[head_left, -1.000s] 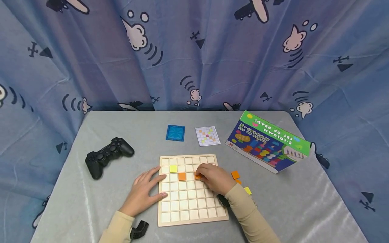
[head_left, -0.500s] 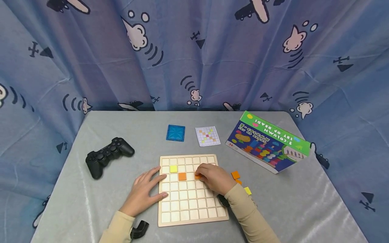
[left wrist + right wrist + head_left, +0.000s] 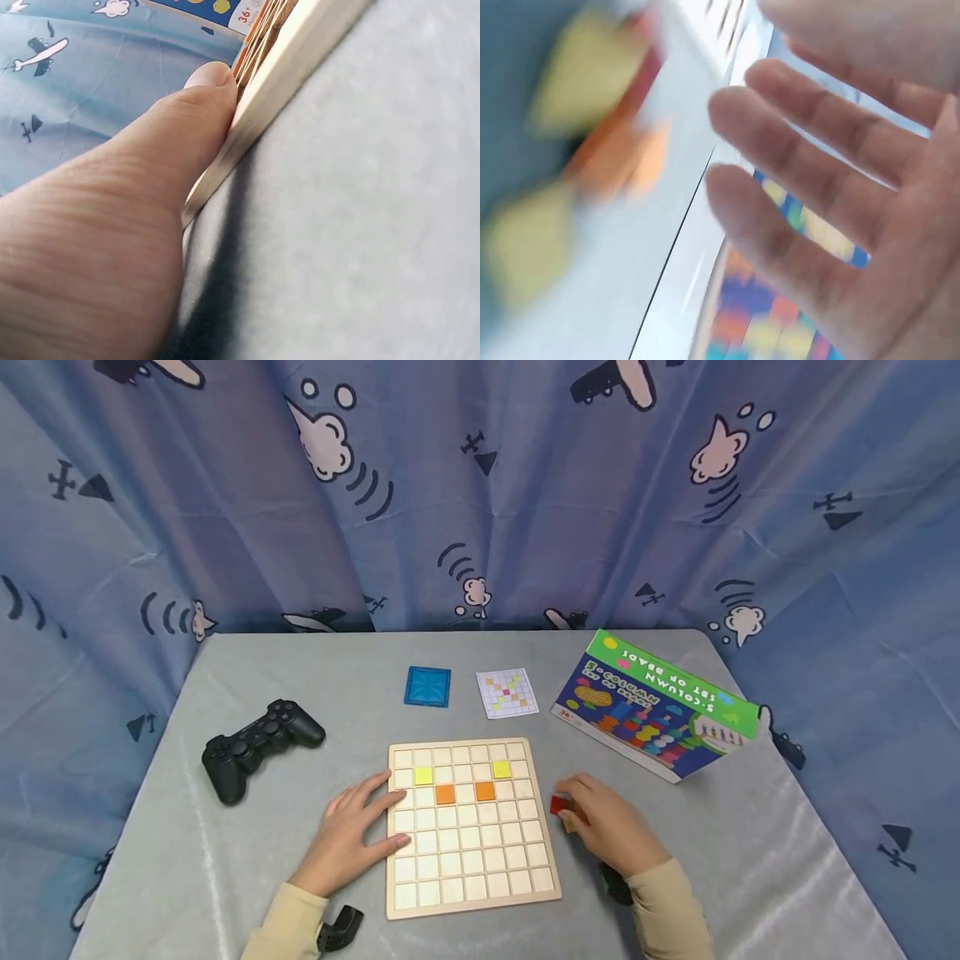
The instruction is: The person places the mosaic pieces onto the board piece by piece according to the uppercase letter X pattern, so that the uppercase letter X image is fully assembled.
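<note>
A wooden grid board (image 3: 472,877) lies on the grey table. Two yellow tiles (image 3: 423,776) (image 3: 501,768) and two orange tiles (image 3: 446,793) (image 3: 484,791) sit in its upper cells. My left hand (image 3: 356,837) lies flat beside the board, fingers on its left edge; in the left wrist view the thumb (image 3: 187,112) presses against the board's side (image 3: 285,82). My right hand (image 3: 607,828) hovers right of the board over loose tiles, its fingertips at a red tile (image 3: 558,805). The right wrist view is blurred: spread fingers (image 3: 795,150) above yellow (image 3: 585,67) and orange (image 3: 622,157) tiles.
A black game controller (image 3: 258,745) sits left of the board. Behind the board lie a blue square piece (image 3: 428,686) and a pattern card (image 3: 507,692). A bead-set box (image 3: 656,706) stands at the back right. A blue printed curtain hangs around the table.
My right hand has left the board and moved right to the loose tiles. An orange tile and a yellow tile now show where it was. The left hand has stayed put.
</note>
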The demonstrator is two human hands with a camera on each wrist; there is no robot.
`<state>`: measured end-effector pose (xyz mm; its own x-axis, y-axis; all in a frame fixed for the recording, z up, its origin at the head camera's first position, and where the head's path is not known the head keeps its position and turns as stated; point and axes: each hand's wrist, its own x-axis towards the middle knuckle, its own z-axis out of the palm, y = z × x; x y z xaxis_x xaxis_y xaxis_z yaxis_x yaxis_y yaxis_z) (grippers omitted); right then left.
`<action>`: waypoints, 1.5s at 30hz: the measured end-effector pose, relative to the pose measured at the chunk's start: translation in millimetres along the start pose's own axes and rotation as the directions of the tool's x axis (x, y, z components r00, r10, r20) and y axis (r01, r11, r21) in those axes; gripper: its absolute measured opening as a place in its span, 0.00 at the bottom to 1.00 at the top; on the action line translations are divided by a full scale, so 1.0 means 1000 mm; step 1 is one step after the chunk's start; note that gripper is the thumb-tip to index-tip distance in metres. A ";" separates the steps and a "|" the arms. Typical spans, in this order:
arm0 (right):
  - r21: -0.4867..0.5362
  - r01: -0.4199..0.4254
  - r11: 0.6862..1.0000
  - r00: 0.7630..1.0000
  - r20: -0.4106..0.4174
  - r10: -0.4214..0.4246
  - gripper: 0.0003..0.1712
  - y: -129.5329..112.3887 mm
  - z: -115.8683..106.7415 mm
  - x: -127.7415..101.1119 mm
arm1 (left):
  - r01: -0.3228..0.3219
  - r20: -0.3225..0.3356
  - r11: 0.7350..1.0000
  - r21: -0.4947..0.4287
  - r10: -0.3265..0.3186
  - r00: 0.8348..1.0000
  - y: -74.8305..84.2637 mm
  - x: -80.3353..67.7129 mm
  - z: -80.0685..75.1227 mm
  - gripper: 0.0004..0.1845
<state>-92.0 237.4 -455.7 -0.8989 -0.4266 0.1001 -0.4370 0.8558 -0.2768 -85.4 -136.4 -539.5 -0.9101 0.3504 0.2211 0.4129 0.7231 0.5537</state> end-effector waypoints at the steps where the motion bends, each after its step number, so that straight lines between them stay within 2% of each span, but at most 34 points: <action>1: -0.005 -0.055 0.998 0.998 0.008 0.055 0.17 0.004 -0.002 -0.010 | 0.002 0.002 1.000 -0.001 -0.002 1.000 0.000 0.000 0.000 0.33; 5: -0.007 -0.229 0.973 0.973 0.040 0.229 0.18 0.015 -0.004 -0.042 | 0.026 0.022 1.000 -0.011 -0.026 0.999 0.003 0.000 -0.001 0.34; 10: 0.007 -0.327 0.945 0.943 0.056 0.327 0.18 0.021 0.003 -0.063 | 0.036 0.034 0.999 -0.009 -0.036 0.999 0.005 0.000 -0.002 0.34; 19: -0.020 -0.346 0.938 0.938 0.006 0.347 0.15 0.020 0.016 -0.065 | 0.039 0.040 0.999 -0.006 -0.039 0.998 0.005 0.001 -0.005 0.34; 25: -0.020 -0.393 0.920 0.920 0.010 0.393 0.12 0.019 0.018 -0.060 | 0.028 0.033 1.000 -0.014 -0.027 0.999 0.005 0.001 -0.005 0.33; 32: -0.028 -0.405 0.914 0.914 0.013 0.405 0.09 0.019 0.018 -0.058 | 0.024 0.031 1.000 -0.011 -0.024 0.999 0.005 0.001 -0.005 0.33; 45: -0.019 -0.435 0.900 0.900 0.026 0.435 0.09 0.019 0.019 -0.055 | 0.029 0.032 1.000 -0.008 -0.029 0.999 0.006 0.001 -0.005 0.33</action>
<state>-50.2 271.8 -484.2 -0.9983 -0.0188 -0.0554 -0.0029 0.9617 -0.2742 -84.2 -134.9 -531.8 -0.9201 0.3480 0.1796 0.3859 0.7280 0.5667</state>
